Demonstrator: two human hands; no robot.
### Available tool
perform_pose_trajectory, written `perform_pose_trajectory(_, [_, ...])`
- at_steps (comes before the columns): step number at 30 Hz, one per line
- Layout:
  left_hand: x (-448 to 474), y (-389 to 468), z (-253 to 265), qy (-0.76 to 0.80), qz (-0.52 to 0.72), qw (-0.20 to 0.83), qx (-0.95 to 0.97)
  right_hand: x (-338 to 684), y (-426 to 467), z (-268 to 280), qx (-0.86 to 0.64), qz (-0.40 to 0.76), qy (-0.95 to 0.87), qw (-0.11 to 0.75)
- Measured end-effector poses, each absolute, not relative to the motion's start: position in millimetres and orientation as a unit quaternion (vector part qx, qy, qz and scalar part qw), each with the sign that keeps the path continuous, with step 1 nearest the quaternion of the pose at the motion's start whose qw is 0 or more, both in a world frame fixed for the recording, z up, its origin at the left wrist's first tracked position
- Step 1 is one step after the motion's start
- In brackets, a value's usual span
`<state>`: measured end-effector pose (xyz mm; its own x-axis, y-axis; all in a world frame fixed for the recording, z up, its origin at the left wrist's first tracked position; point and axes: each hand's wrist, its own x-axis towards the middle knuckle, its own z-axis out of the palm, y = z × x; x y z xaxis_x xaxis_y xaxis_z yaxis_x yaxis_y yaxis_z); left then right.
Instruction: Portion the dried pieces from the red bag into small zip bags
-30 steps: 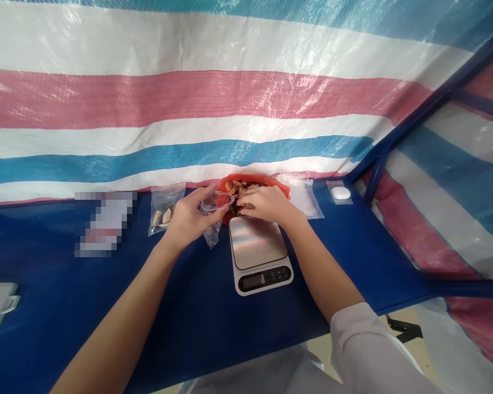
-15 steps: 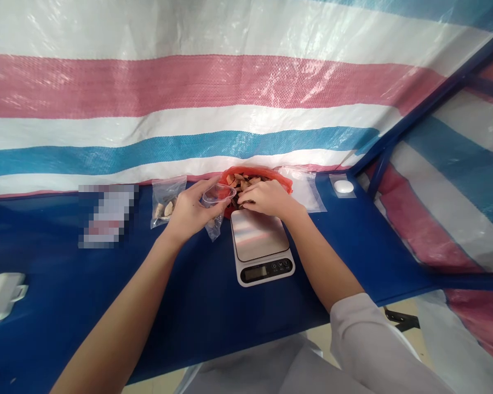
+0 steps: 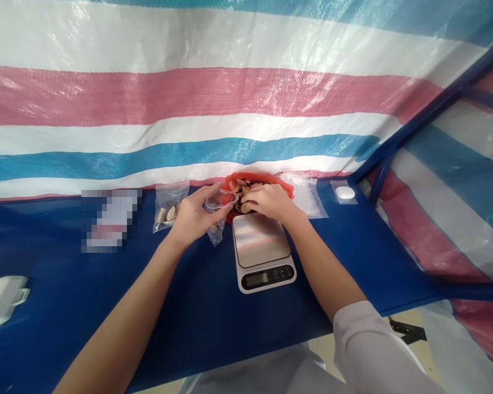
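My left hand (image 3: 195,215) is closed around the rim of a small clear plastic cup (image 3: 222,200), tilted beside a red plastic bag (image 3: 286,187). Brown dried slices or chips (image 3: 239,189) fill the open bag. My right hand (image 3: 270,201) reaches into them, its fingertips bent on a pale, flat piece (image 3: 246,208). Just in front of the bag stands a white digital kitchen scale (image 3: 263,241) with a bare metal plate; no digits can be read on its display. A small clear bag (image 3: 216,232) lies under the cup.
A zip bag with pale chunks (image 3: 168,210) lies left of my left hand. Clear empty bags (image 3: 308,197) and a white oval object (image 3: 345,192) lie to the right. A white case (image 3: 2,300) is at the far left. Striped sheeting (image 3: 230,96) hangs behind the blue table (image 3: 197,306).
The whole view has shifted slightly, so things sit a little lower. My right fingers now show a pale piece at their tips; my left hand keeps the cup in the same place.
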<state>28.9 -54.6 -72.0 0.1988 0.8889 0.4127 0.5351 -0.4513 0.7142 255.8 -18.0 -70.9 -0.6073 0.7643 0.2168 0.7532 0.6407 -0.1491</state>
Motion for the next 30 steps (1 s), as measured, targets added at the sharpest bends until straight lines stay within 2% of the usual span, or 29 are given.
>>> perform_pose_trajectory(11, [30, -55, -71, 0.476, 0.416, 0.217, 0.744, 261, -12, -75, -0.427, 0.1, -0.871, 0.22])
perform_pose_trajectory(19, [30, -55, -72, 0.476, 0.408, 0.215, 0.749, 264, -8, -84, -0.417, 0.159, -0.832, 0.33])
perform_pose_trajectory(26, [33, -56, -72, 0.46, 0.404, 0.216, 0.761, 270, -9, -78, -0.446, 0.225, -0.79, 0.355])
perform_pose_trajectory(30, [36, -57, -72, 0.453, 0.405, 0.238, 0.758, 280, -13, -65, -0.446, 0.278, -0.752, 0.398])
